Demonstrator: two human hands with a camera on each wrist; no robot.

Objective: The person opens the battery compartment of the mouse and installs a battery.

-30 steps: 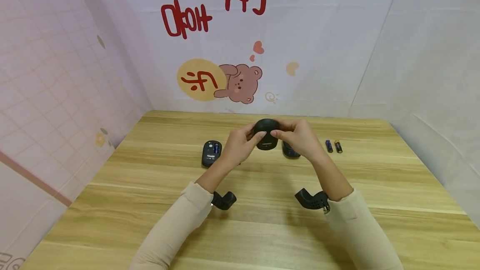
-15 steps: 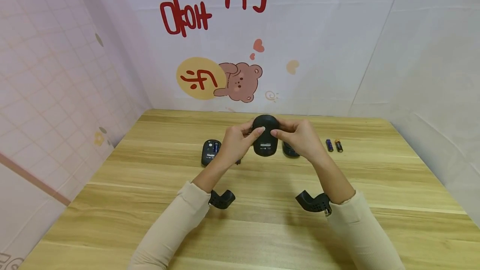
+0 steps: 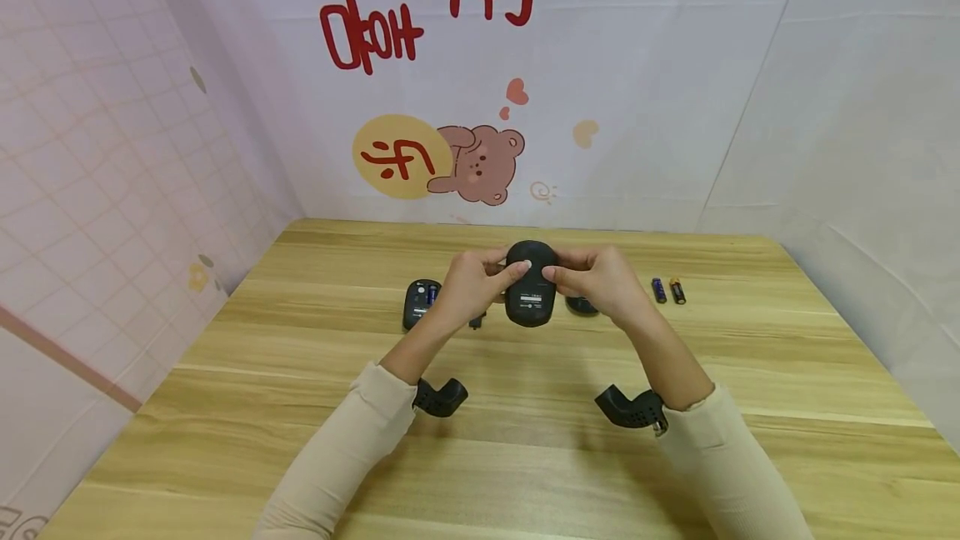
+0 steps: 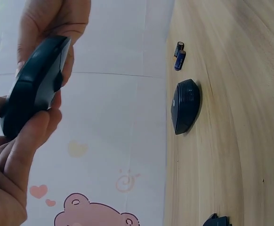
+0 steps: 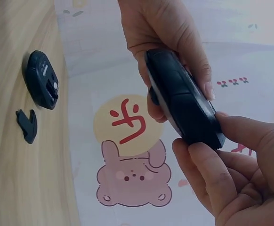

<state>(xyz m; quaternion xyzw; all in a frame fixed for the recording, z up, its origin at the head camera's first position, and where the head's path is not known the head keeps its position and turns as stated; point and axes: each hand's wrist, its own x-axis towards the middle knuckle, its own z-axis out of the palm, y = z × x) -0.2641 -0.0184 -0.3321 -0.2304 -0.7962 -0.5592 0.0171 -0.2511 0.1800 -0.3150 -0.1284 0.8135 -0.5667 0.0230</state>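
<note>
A dark computer mouse is held above the table, its labelled underside facing me in the head view. My left hand grips its left side, thumb on the underside and fingers behind. On the right side my right hand pinches it the same way. The right wrist view shows the held mouse edge-on between both hands. At the left lies a second mouse, underside up, with a blue battery in its uncovered compartment. A small black battery cover rests beside it.
A third dark mouse sits on the wooden table behind my right hand, partly hidden in the head view. Farther right lie a blue battery and a black-and-orange battery. A printed white cloth backdrop stands behind the table.
The held mouse has tilted so that more of its underside and label shows, and it sits slightly lower. Both hands keep their grip. The battery cover has come into view beside the left hand.
</note>
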